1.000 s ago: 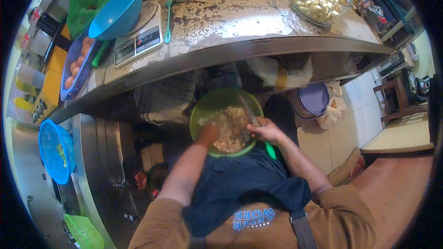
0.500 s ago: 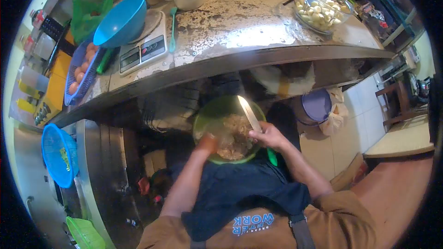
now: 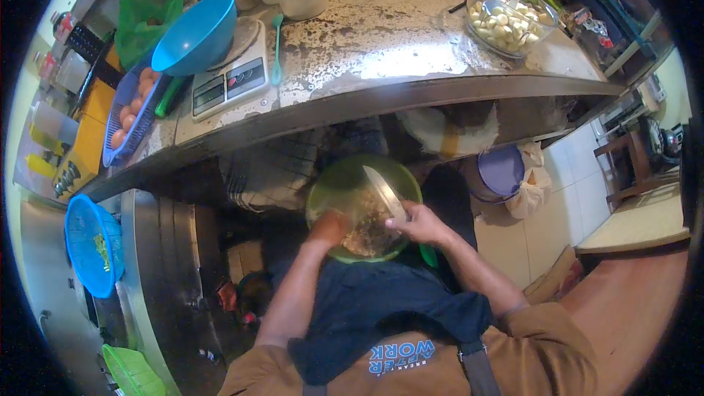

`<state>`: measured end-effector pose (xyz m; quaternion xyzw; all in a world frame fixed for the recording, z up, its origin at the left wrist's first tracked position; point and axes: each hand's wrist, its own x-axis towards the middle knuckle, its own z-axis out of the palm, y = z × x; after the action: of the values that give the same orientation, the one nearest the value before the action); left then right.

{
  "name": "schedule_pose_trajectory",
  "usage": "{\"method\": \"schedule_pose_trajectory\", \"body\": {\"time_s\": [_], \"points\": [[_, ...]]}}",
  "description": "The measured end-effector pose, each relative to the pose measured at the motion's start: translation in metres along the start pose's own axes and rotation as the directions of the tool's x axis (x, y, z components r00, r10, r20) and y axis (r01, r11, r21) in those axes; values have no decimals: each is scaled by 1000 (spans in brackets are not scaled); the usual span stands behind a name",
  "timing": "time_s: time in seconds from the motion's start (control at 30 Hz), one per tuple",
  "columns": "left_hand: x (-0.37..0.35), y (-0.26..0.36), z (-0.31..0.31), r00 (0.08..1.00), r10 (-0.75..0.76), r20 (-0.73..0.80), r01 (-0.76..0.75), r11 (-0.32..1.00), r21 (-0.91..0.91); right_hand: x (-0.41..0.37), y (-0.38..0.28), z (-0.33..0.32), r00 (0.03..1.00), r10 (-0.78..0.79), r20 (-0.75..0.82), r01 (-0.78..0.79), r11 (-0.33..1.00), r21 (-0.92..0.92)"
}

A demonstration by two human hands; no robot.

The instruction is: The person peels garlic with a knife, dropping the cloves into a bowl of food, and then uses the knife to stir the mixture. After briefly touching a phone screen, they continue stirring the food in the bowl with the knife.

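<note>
My right hand [image 3: 422,223] is closed around the handle end of a knife [image 3: 384,192]. Its broad, shiny blade points up and to the left over a green bowl [image 3: 412,176]. The bowl sits at my lap and contains pale brown, papery-looking bits [image 3: 359,238]. At the bowl's left inner side is my left hand [image 3: 330,227], its fingers curled in and somewhat blurred. Whatever those fingers hold is hidden. Below my right hand, a green object [image 3: 428,255] shows partly beside the bowl.
On the worn counter [image 3: 367,22] stand a glass bowl of peeled garlic cloves [image 3: 506,26], a kitchen scale [image 3: 231,84] with a blue bowl [image 3: 194,33], and a basket of eggs [image 3: 114,154]. A blue strainer [image 3: 92,231] is at left; a purple bucket [image 3: 501,170] stands on the floor.
The knife blade has swung left and dropped lower over the bowl as my right hand moved slightly left and down. My left hand stays at the bowl's left side.
</note>
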<state>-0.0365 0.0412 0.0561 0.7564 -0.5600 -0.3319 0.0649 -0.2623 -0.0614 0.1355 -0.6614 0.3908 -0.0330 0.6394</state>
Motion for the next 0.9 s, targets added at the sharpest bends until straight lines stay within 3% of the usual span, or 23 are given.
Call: {"method": "schedule_pose_trajectory", "body": {"time_s": [0.13,0.27,0.37,0.47,0.5,0.57,0.63,0.67,0.73,0.77,0.83,0.87,0.9], "points": [[-6,-5,-1,993,-112,-40,105,981,-161,5,14,3,998,-49,-26,46,993,-111],[-17,-2,-12,995,-100,-24,97,989,-108,6,11,10,994,-110,-9,100,933,-346],[-16,-14,-10,992,-122,19,124,988,-92,1,-1,19,994,-110,-1,100,905,-414],[-19,-23,-9,992,-119,-36,114,987,-113,11,16,22,997,-60,55,77,906,-417],[-15,-40,1,996,-55,-71,45,989,-144,9,11,21,997,-59,55,76,906,-417],[-15,-45,6,995,12,-103,-29,984,-173,2,-2,20,999,-43,-29,27,908,-418],[-26,-35,-1,941,-28,-338,-65,964,-259,2,4,15,997,-67,-43,49,938,-342],[-28,-33,-2,941,-30,-337,-63,963,-261,3,7,13,994,-93,-55,75,961,-265],[-30,-28,-8,952,-163,-258,29,889,-457,3,9,14,989,-124,-74,106,972,-211],[-32,-25,-10,952,-165,-258,30,889,-458,3,10,15,983,-155,-100,138,978,-156],[-38,-7,-23,982,-178,-65,86,722,-686,6,10,16,982,-162,-93,152,983,-101],[-40,0,-27,982,-178,-63,87,722,-686,7,10,18,982,-169,-87,166,985,-45],[-42,6,-29,994,-103,-45,30,628,-778,7,7,21,982,-168,-87,165,985,-44]]}}
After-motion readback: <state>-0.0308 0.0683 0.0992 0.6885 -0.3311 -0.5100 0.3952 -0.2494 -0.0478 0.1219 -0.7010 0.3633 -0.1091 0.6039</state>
